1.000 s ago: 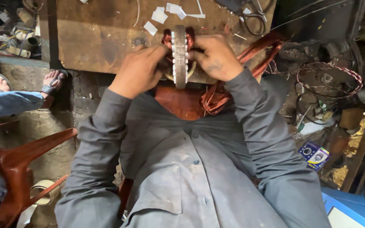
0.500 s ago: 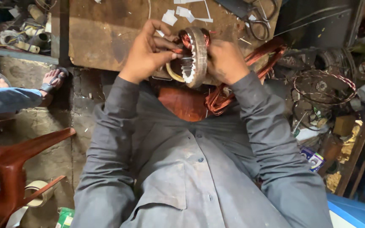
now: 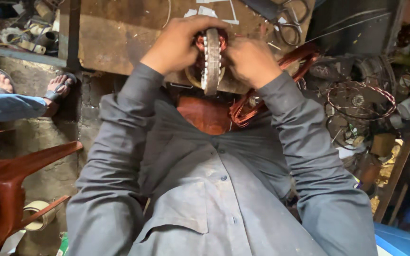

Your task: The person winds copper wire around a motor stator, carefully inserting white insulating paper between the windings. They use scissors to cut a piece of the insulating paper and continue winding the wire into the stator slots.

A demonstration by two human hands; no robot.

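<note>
hands [image 3: 214, 50] clamped either side of an edge-on stator ring [image 3: 212, 59], copper windings [image 3: 199, 43] mostly hidden, fingertips perhaps behind

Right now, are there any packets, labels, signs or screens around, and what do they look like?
Small packet: on the floor at the bottom left, partly cut off, green and white.
White paper slips: on the wooden board, beyond the hands, flat and cut straight.
No signs or screens in view.

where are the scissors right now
In the head view the scissors lie at top right on the wooden board, just beyond the right hand gripping the round motor core.
</note>
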